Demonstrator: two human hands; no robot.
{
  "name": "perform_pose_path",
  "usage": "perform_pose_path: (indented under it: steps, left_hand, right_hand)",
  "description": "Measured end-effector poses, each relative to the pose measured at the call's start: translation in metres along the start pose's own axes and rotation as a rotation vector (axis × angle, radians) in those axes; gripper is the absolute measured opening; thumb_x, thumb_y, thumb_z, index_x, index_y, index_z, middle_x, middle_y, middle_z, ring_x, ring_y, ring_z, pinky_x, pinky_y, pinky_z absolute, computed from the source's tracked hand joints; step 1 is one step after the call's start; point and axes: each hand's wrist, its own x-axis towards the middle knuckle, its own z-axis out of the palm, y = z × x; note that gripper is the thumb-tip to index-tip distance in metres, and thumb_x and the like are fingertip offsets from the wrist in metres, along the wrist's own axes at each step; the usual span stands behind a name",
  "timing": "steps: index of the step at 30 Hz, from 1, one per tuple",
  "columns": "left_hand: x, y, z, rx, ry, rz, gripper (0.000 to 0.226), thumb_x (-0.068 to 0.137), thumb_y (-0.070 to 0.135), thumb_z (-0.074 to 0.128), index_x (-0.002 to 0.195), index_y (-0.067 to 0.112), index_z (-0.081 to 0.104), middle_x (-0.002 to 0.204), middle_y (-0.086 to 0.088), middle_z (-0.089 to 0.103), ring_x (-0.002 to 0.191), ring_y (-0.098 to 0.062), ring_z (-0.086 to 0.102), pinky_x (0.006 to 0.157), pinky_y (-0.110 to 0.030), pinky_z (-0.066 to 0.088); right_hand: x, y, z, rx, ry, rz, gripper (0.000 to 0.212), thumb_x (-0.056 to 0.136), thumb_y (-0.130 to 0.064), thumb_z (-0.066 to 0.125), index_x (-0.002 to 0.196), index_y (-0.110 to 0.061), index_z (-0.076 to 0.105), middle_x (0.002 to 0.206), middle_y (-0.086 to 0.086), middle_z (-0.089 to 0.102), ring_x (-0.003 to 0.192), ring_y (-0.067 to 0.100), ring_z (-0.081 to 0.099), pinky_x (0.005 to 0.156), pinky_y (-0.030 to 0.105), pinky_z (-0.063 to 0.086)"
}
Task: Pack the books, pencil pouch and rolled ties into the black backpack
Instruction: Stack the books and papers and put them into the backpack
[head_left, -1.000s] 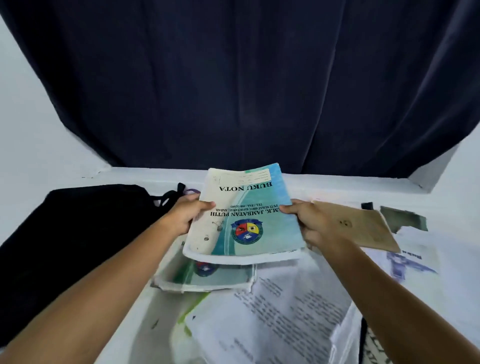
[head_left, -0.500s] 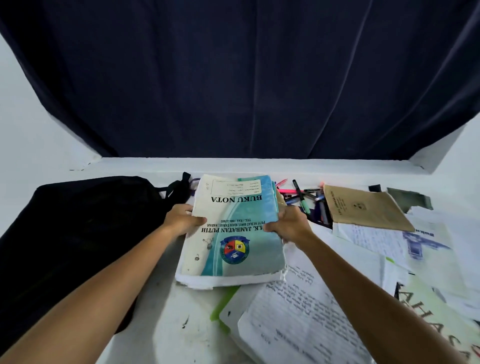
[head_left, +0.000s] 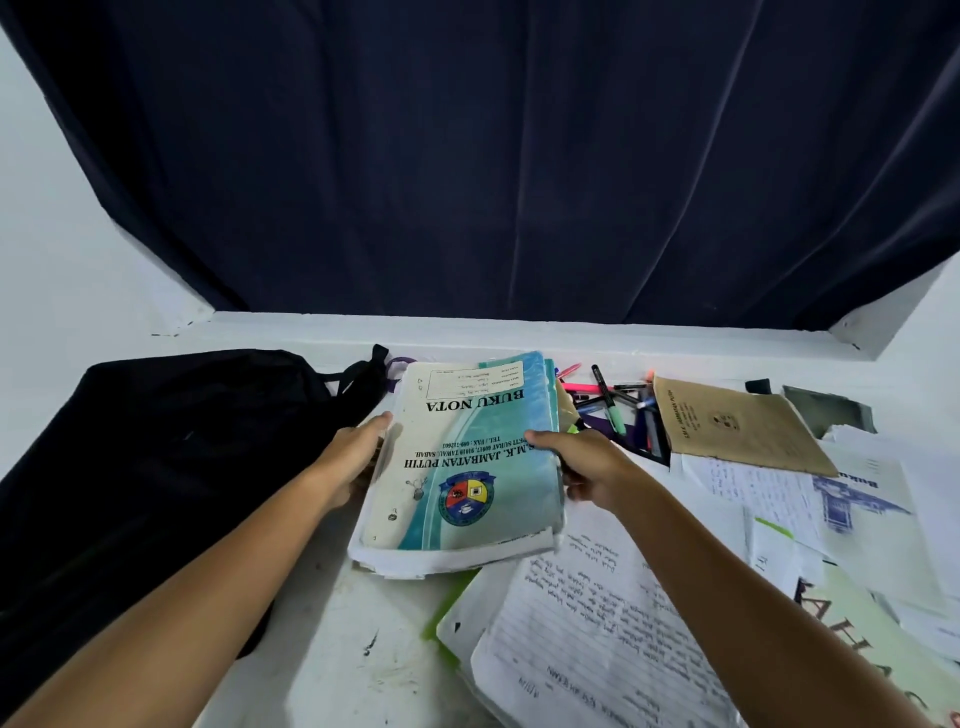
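two hands held a stack of teal "buku nota" books (head_left: 467, 467) over the white table (head_left: 332, 623): the left hand (head_left: 353, 457) gripped its left edge, the right hand (head_left: 582, 467) its right edge. just left lay the black backpack (head_left: 156, 467). loose pens (head_left: 613, 405), a brown exercise book (head_left: 737, 426) and handwritten papers (head_left: 597, 623) lay to the right.
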Motion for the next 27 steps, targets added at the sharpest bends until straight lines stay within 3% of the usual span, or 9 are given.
perform_pose_path:
  steps: [3,5,8,12,16,18,21,25,27]
  left_hand:
    - [-0.006,0.004,-0.001,-0.018,0.003,-0.015,0.085,0.077,0.069,0.057,0.13,0.002,0.055,0.13,-0.02,0.06,0.124,-0.04,0.053,0.108,-0.051,0.037]
    - [-0.01,0.008,0.002,-0.012,0.011,-0.004,0.072,0.089,0.06,0.052,0.128,-0.001,0.056,0.116,-0.022,0.065,0.101,-0.036,0.064,0.093,-0.044,0.048]
    - [-0.013,0.009,0.003,-0.028,-0.021,-0.005,0.067,0.091,0.059,0.052,0.123,0.0,0.059,0.092,-0.016,0.067,0.064,-0.02,0.058,0.066,-0.032,0.045]
    - [-0.028,0.018,0.004,0.054,-0.091,-0.048,0.052,0.094,0.051,0.053,0.098,0.0,0.065,0.059,-0.005,0.064,0.045,-0.015,0.055,0.05,-0.026,0.042]
    - [-0.042,0.06,0.012,0.595,-0.035,0.28,0.042,0.087,0.044,0.067,0.119,0.016,0.058,0.113,0.004,0.063,0.096,-0.018,0.062,0.078,-0.03,0.049]
    - [-0.054,0.102,0.02,0.714,-0.014,0.581,0.073,0.079,0.048,0.075,0.14,0.02,0.046,0.138,0.003,0.048,0.125,-0.02,0.049,0.102,-0.034,0.041]
    - [-0.083,0.171,0.048,0.893,-0.159,0.931,0.104,0.061,0.068,0.076,0.148,0.03,0.035,0.157,0.005,0.026,0.148,-0.017,0.015,0.118,-0.04,0.018]
    - [-0.111,0.229,0.102,1.408,-0.331,1.026,0.112,0.049,0.074,0.076,0.146,0.039,0.034,0.162,0.013,0.01,0.148,-0.01,-0.018,0.117,-0.055,-0.016]
    - [-0.118,0.239,0.124,1.582,-0.428,0.907,0.103,0.044,0.074,0.08,0.136,0.039,0.048,0.157,0.013,0.027,0.15,-0.012,-0.005,0.115,-0.055,-0.018]
  right_hand:
    - [0.001,0.001,0.008,0.146,-0.107,-0.032,0.029,0.083,-0.02,0.075,0.11,-0.013,0.065,0.103,0.012,0.073,0.095,0.029,0.069,0.089,0.047,0.055]
    - [0.003,0.004,0.012,0.256,-0.233,-0.045,0.037,0.084,-0.01,0.072,0.119,-0.013,0.062,0.111,0.014,0.071,0.103,0.032,0.068,0.089,0.049,0.055]
    - [0.009,0.011,0.013,0.316,-0.281,-0.101,0.05,0.082,0.005,0.069,0.127,-0.011,0.056,0.116,0.016,0.069,0.105,0.034,0.067,0.084,0.046,0.057]
    - [0.006,0.006,0.001,0.35,-0.26,-0.135,0.053,0.08,0.016,0.062,0.128,-0.007,0.054,0.112,0.018,0.07,0.092,0.032,0.07,0.067,0.039,0.059]
    - [-0.003,-0.02,-0.034,0.271,-0.327,-0.142,0.05,0.079,0.01,0.064,0.126,-0.005,0.057,0.11,0.018,0.071,0.094,0.034,0.07,0.076,0.046,0.059]
    - [-0.013,-0.038,-0.055,0.141,-0.34,-0.172,0.052,0.074,0.006,0.07,0.124,-0.004,0.06,0.112,0.016,0.071,0.099,0.036,0.069,0.089,0.052,0.054]
    - [-0.035,-0.065,-0.086,0.008,-0.383,-0.225,0.055,0.069,0.0,0.071,0.122,-0.006,0.062,0.115,0.018,0.069,0.098,0.035,0.069,0.091,0.049,0.054]
    - [-0.066,-0.095,-0.12,-0.151,-0.502,-0.253,0.053,0.075,-0.002,0.067,0.127,-0.006,0.059,0.124,0.02,0.064,0.106,0.037,0.065,0.086,0.043,0.057]
    - [-0.079,-0.102,-0.135,-0.233,-0.56,-0.247,0.052,0.08,-0.001,0.064,0.132,-0.004,0.055,0.128,0.022,0.061,0.109,0.037,0.063,0.085,0.043,0.057]
